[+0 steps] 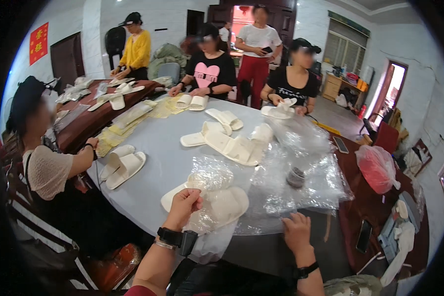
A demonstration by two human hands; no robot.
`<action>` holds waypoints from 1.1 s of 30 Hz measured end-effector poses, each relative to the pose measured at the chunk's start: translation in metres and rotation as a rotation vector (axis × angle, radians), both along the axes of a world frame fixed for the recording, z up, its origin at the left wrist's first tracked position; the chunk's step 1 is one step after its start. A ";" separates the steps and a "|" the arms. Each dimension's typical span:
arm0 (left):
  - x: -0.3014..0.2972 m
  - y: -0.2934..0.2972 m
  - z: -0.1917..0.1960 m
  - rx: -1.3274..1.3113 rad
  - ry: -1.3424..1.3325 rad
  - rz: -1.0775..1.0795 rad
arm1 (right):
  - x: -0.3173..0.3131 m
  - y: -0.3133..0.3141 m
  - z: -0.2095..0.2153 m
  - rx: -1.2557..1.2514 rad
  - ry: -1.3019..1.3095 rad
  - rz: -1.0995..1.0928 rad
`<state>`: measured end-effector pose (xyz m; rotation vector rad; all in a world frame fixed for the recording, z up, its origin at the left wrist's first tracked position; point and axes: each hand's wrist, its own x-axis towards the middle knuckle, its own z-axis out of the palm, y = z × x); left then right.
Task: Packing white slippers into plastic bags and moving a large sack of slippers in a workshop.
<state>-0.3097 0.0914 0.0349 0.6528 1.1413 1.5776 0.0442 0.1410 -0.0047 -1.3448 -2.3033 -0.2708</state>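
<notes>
The left hand [183, 205] pinches the clear bag [209, 197] holding white slippers [227, 206] at the near edge of the bench [167, 163]. The right hand [296, 232] rests open, flat on loose plastic sheets [301, 182]. A one-handed tug could likely slide the slippers out.
</notes>
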 end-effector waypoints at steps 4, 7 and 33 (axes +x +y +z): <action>-0.009 -0.011 -0.006 0.033 0.039 0.154 | 0.009 0.000 0.020 0.022 0.121 0.014; -0.009 -0.014 -0.010 0.026 0.167 0.203 | 0.016 -0.019 0.057 0.127 0.200 -0.015; 0.140 -0.050 -0.046 0.059 0.013 -0.731 | -0.063 -0.101 0.055 -0.243 0.239 0.184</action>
